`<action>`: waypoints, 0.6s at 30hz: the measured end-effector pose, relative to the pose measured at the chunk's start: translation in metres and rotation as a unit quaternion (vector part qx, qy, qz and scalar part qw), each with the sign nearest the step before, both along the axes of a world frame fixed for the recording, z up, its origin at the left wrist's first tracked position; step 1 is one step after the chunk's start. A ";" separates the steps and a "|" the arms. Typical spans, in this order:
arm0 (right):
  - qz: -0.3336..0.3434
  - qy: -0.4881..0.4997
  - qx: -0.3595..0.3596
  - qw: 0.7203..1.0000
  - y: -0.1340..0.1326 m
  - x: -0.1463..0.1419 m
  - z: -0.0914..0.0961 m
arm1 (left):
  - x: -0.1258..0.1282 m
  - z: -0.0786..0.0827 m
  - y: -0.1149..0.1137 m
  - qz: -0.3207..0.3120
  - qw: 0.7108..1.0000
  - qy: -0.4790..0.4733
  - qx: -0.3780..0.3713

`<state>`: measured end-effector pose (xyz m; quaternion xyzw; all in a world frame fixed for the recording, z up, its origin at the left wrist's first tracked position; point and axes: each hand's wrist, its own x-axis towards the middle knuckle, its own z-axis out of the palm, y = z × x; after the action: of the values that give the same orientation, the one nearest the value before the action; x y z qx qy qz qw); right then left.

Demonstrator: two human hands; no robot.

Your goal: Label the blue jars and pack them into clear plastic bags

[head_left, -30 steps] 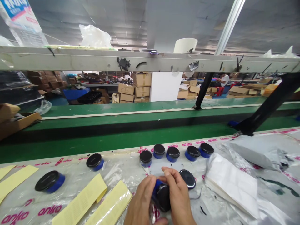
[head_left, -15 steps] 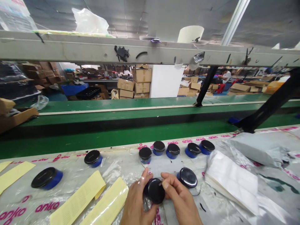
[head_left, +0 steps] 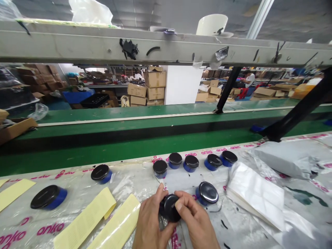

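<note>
My left hand (head_left: 151,219) is wrapped round the left side of a small round device with a glossy black top (head_left: 171,208), tilted toward me. At the right edge of that top, my right hand (head_left: 193,214) has thumb and forefinger pinched together. What lies between those fingertips is too small to make out. Just right of my hands sits another round device (head_left: 207,193), black-topped with a blue side. Several more of the same kind, such as this round device (head_left: 191,163), stand in a loose row beyond my hands.
Plastic sheeting printed with pink lettering (head_left: 52,228) covers the table. Yellow paper strips (head_left: 85,218) and two more black-and-blue devices (head_left: 49,197) lie to the left. White sheets (head_left: 255,193) lie to the right. Behind runs a green conveyor (head_left: 103,148), below a grey beam (head_left: 90,43).
The camera view has shifted slightly. The held device has turned a little between my hands, and my right fingertips have moved slightly along its top edge.
</note>
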<state>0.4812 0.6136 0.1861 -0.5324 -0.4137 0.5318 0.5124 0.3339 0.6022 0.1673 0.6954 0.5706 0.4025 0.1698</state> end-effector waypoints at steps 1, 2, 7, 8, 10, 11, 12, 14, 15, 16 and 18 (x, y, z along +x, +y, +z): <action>0.004 -0.002 0.002 1.000 0.000 -0.001 0.000 | 0.000 0.000 0.000 0.001 1.000 0.002 0.004; 0.007 -0.004 0.006 1.000 -0.001 -0.002 0.001 | 0.000 0.000 0.000 0.002 1.000 0.004 0.007; 0.009 -0.007 0.014 1.000 -0.002 -0.003 0.002 | -0.001 -0.001 0.000 0.004 1.000 0.011 0.002; 0.014 -0.010 0.013 1.000 -0.002 -0.002 0.002 | -0.001 -0.001 0.000 0.003 1.000 0.011 -0.001; 0.022 -0.019 0.016 0.999 -0.002 -0.002 0.004 | -0.001 -0.002 -0.001 -0.001 1.000 0.012 -0.005; 0.023 -0.021 0.019 0.999 -0.002 -0.002 0.005 | -0.001 -0.002 -0.001 -0.005 1.000 0.012 -0.006; 0.020 -0.021 0.020 0.999 -0.002 -0.002 0.006 | -0.001 -0.002 -0.001 -0.009 1.000 0.014 -0.008; 0.004 -0.018 0.022 1.000 -0.003 -0.004 0.008 | -0.001 -0.002 -0.001 -0.014 1.000 0.015 -0.008; -0.005 -0.016 0.022 1.000 -0.004 -0.005 0.009 | -0.001 -0.002 -0.001 -0.015 1.000 0.015 -0.007; -0.008 -0.016 0.021 1.000 -0.005 -0.006 0.010 | -0.001 -0.001 -0.001 -0.016 1.000 0.014 -0.005; -0.010 -0.022 0.022 0.999 -0.006 -0.008 0.011 | -0.001 -0.001 -0.001 -0.018 1.000 0.013 0.004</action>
<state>0.4732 0.6079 0.1972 -0.5366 -0.4310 0.5061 0.5197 0.3332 0.6011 0.1661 0.7116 0.5582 0.3926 0.1669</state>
